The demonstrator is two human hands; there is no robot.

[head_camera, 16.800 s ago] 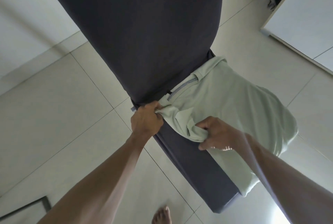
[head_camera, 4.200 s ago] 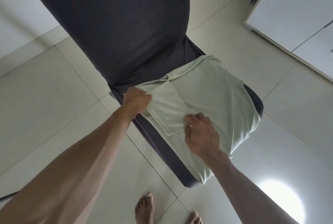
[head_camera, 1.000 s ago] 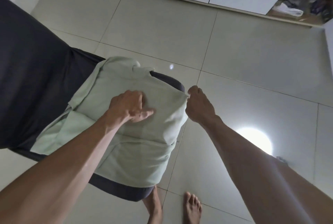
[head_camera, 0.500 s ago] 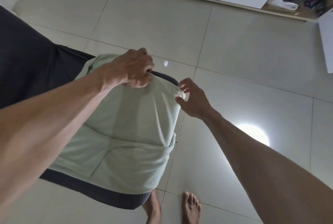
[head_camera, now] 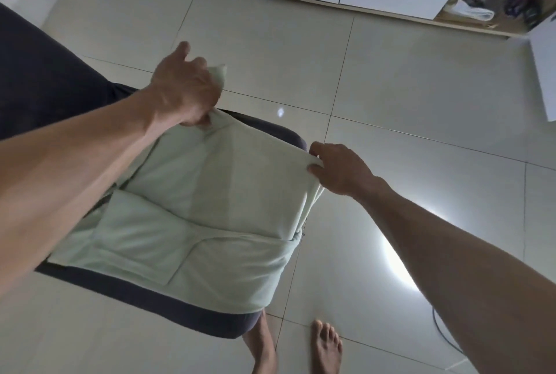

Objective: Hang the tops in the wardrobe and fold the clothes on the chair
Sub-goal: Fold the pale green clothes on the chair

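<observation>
- The pale green top (head_camera: 216,202) lies on the chair (head_camera: 150,292) seat, its far part now lifted toward the seat's near edge.
- The left hand (head_camera: 183,88) grips one far corner; the right hand (head_camera: 340,169) pinches the other.
- A moment ago the left hand pressed flat; I judge another fold is beginning.

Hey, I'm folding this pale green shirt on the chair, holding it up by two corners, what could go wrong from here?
1. The pale green shirt already overhangs the near edge of the dark chair seat; pulling it further could slide the folded part onto the floor.
2. The left hand lifts its corner higher than the right hand, so the next fold may land crooked.
3. The right hand's grip is only a fingertip pinch on the edge and might slip.
</observation>
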